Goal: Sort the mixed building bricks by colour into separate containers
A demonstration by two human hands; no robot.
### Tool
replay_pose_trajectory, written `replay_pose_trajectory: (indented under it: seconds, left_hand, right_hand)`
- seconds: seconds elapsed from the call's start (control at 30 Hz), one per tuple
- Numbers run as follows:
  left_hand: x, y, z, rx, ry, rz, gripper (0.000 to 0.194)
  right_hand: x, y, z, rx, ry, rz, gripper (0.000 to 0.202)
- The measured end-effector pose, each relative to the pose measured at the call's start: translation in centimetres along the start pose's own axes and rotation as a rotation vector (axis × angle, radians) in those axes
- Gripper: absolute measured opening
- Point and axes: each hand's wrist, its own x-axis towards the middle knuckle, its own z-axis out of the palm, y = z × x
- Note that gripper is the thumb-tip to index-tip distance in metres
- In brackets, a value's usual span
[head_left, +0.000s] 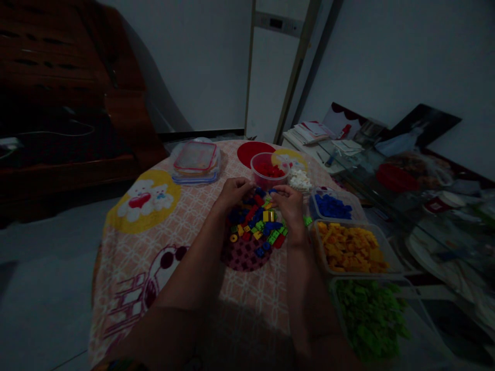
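Observation:
A pile of mixed toy building bricks (255, 221) in red, blue, yellow and green lies on the patterned tablecloth. At its far left edge is my left hand (235, 191), its fingers closed in a pinch beside dark blue bricks; what they hold, if anything, is too dim to make out. My right hand (289, 203) pinches a small blue brick (273, 191) above the far right side of the pile. Just beyond both hands stands a round clear tub (270, 180) with red bricks inside, and white bricks (300, 180) are heaped to its right.
Along the right edge, clear containers hold blue bricks (333, 206), yellow bricks (352, 247) and green bricks (371, 319). Stacked lidded boxes (195, 159) sit at the far left of the table (209, 206). A cluttered glass table (371, 180) stands to the right, a wooden bench (127, 123) to the left.

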Motion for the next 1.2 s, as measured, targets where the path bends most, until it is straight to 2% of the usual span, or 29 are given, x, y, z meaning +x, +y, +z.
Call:
replay_pose_trajectory:
  seconds: [0.2, 0.47, 0.57, 0.67, 0.73, 0.8, 0.97, 1.03, 1.1, 1.2]
  left_hand:
    - [0.0, 0.0, -0.2, -0.041, 0.080, -0.055, 0.028]
    - [0.2, -0.3, -0.6, -0.073, 0.194, -0.127, 0.016]
    - [0.3, -0.6, -1.0, -0.082, 0.262, -0.157, 0.014]
    - [0.4, -1.0, -1.3, -0.086, 0.316, -0.169, 0.015]
    - [0.4, -1.2, -1.4, -0.097, 0.339, -0.172, 0.015]
    - [0.5, -1.4, -1.4, -0.109, 0.350, -0.171, 0.014]
    - [0.4, -1.1, -1.3, -0.117, 0.345, -0.183, 0.010]
    - [0.4, -1.0, -1.2, -0.120, 0.343, -0.181, 0.009]
    - [0.3, -0.9, -1.2, -0.123, 0.343, -0.178, 0.008]
    - [0.3, -0.9, -1.2, -0.123, 0.341, -0.185, 0.008]
  right_hand:
    - [0.9, -0.5, -2.1, 0.152, 0.314, 0.061, 0.020]
    - [2.5, 0.0, -6.4, 0.222, 0.788, -0.063, 0.017]
    - [2.6, 0.2, -7.6, 0.167, 0.881, -0.088, 0.031]
    - [2.5, 0.2, -8.0, 0.057, 0.880, -0.120, 0.040]
    - [2.4, 0.0, -7.7, -0.013, 0.797, -0.130, 0.034]
    - [2.1, -0.4, -6.9, -0.063, 0.618, -0.099, 0.025]
    - [0.4, -1.6, -3.8, -0.276, -0.082, 0.071, 0.021]
    - [-0.4, -1.8, -2.6, -0.448, -0.317, 0.072, 0.022]
    - [-1.0, -1.8, -1.6, -0.651, -0.453, -0.005, 0.027]
    - [-1.6, -1.6, -0.5, -0.919, -0.511, -0.131, 0.031]
